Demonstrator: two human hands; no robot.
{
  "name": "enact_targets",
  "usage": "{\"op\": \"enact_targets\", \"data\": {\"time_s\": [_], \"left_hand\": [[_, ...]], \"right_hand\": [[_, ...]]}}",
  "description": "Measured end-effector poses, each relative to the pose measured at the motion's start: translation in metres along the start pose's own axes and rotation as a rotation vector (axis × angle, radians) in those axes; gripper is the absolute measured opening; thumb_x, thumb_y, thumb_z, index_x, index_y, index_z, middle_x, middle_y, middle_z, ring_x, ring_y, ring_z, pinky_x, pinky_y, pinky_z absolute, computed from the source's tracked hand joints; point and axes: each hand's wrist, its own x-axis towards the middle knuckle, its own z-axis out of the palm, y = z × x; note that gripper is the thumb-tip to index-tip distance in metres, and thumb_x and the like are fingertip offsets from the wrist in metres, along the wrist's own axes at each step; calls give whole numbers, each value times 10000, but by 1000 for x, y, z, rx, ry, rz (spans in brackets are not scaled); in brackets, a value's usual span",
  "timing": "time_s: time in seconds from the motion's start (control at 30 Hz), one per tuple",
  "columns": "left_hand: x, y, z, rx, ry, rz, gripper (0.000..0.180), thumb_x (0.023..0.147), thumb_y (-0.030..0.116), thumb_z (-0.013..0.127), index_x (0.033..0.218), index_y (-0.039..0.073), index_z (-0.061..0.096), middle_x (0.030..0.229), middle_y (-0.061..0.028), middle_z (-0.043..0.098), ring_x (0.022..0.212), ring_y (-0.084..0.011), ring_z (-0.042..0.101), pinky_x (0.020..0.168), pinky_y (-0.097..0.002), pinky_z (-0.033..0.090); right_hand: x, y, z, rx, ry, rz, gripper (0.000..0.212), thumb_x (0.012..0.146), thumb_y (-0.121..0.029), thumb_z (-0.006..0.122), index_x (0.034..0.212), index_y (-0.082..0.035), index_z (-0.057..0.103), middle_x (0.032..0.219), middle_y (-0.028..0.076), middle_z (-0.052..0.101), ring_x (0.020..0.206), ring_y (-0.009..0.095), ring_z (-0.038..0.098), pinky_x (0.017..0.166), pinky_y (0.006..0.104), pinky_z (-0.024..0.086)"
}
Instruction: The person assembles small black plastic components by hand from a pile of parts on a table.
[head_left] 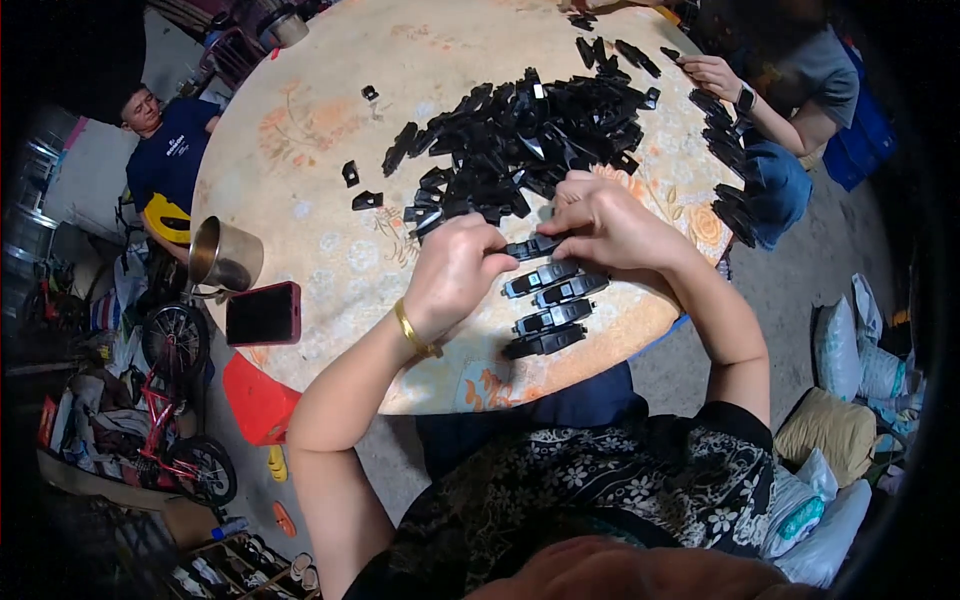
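Note:
Between my two hands lies a small black plastic part (530, 248), low over the table. My left hand (453, 270), a gold-coloured bracelet on its wrist, pinches one end of it with thumb and fingers. At the other end, the thumb and fingers of my right hand (615, 225) are closed on it. Just below, several similar black parts (548, 317) lie in a stacked row toward the near table edge. Beyond my hands spreads a large heap of black plastic parts (520, 135). The fingertips partly hide the held part's ends.
A patterned cloth covers the round table (320, 190). At its left edge are a metal cup (228, 255) and a dark phone (263, 314). On the right, a co-worker's hand (712, 76) holds a black part beside lined-up pieces (722, 130). Another person (165, 140) is at the left.

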Motion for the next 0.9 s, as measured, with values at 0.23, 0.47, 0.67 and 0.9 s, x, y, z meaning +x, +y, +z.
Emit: {"op": "enact_targets", "data": {"time_s": [0.23,0.47,0.67,0.9], "left_hand": [[2,4,7,-45,6,-9,187,704,132,781,764,-2,665,712,-112,584,638,-240,590,591,-337,474],[50,-37,-39,231,281,-206,195,786,189,724,852,7,705,805,-150,680,733,-282,654,690,-359,507],[76,-124,-50,483,204,-379,244,748,202,731,858,-11,685,830,-221,656,843,-373,629,770,-442,491],[60,-88,-49,255,411,-364,198,732,170,743,804,18,637,812,-178,655,813,-334,632,718,-406,493]], "right_hand": [[11,6,11,120,-19,-11,210,677,-154,788,836,-32,726,776,101,627,828,268,591,737,357,481],[15,19,25,-136,297,-129,336,801,-299,699,1075,-105,680,983,89,631,902,265,584,758,358,492],[21,25,33,-292,225,-124,277,785,-290,710,970,-86,680,891,62,641,877,267,576,748,373,483],[21,22,35,-250,343,-97,307,752,-276,737,978,-76,680,841,57,659,804,256,579,709,378,482]]}}
